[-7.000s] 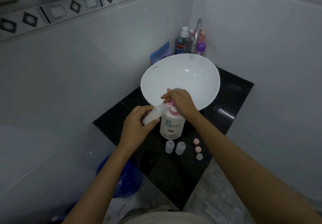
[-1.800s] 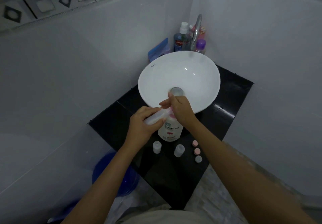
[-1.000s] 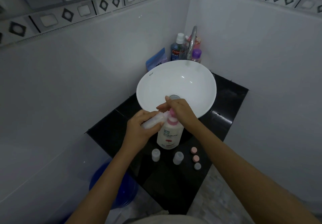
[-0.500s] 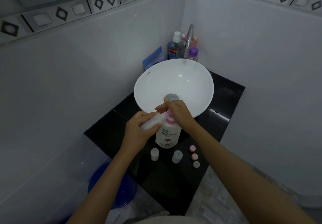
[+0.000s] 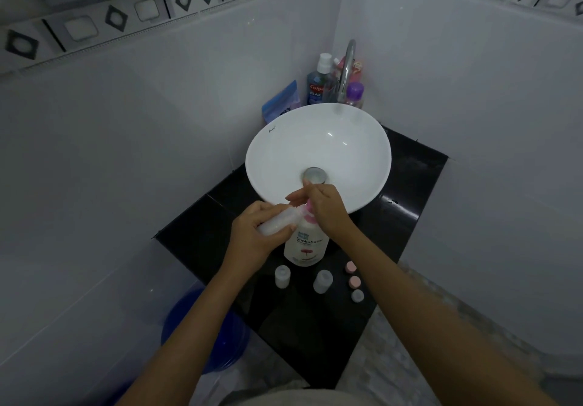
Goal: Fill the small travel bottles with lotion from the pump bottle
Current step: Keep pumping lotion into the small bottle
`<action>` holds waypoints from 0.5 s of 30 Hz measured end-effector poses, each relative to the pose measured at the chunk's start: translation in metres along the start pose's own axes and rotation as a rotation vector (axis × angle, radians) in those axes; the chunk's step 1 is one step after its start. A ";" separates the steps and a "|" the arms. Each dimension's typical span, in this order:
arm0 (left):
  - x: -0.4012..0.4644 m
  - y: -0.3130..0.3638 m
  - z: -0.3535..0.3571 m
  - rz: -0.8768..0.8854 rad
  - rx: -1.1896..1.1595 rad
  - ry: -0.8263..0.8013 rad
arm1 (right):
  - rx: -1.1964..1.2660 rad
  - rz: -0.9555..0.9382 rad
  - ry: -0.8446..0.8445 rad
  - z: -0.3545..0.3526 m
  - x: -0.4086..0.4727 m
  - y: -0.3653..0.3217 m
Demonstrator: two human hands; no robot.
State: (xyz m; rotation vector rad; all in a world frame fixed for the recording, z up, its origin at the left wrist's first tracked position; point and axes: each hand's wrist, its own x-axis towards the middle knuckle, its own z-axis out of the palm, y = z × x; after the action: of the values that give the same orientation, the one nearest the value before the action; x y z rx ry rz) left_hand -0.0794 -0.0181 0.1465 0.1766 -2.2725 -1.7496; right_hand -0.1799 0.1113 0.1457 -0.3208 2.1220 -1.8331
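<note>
Black counter (image 5: 407, 184), hands on bottles

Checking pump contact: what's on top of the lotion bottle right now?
The right hand covers the pink pump head of the lotion bottle. The left hand holds a tilted travel bottle at the nozzle. The nozzle tip itself is hidden.

A single wide-angle view from the person's head looks steeply down and forward into a tiled bathroom corner. The white basin (image 5: 318, 150) sits mid-frame on the black table (image 5: 407, 191), close enough that both forearms reach in from the bottom edge. The tile border (image 5: 132, 17) curves along the top, and floor shows below.
</note>
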 end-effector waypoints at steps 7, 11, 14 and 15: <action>0.004 0.005 -0.005 0.060 -0.035 -0.009 | -0.055 -0.040 -0.041 -0.007 0.005 -0.018; 0.005 0.002 -0.004 0.061 -0.028 -0.011 | 0.009 -0.012 0.021 -0.003 0.007 -0.013; 0.004 -0.002 -0.002 0.032 -0.016 -0.011 | 0.017 -0.005 -0.003 -0.002 0.006 -0.004; 0.004 -0.003 -0.001 0.026 -0.001 -0.017 | 0.019 0.007 -0.006 -0.001 0.005 -0.001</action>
State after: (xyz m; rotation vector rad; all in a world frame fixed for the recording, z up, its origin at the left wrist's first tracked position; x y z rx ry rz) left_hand -0.0835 -0.0207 0.1442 0.1323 -2.2757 -1.7459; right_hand -0.1845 0.1104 0.1465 -0.3134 2.0978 -1.8454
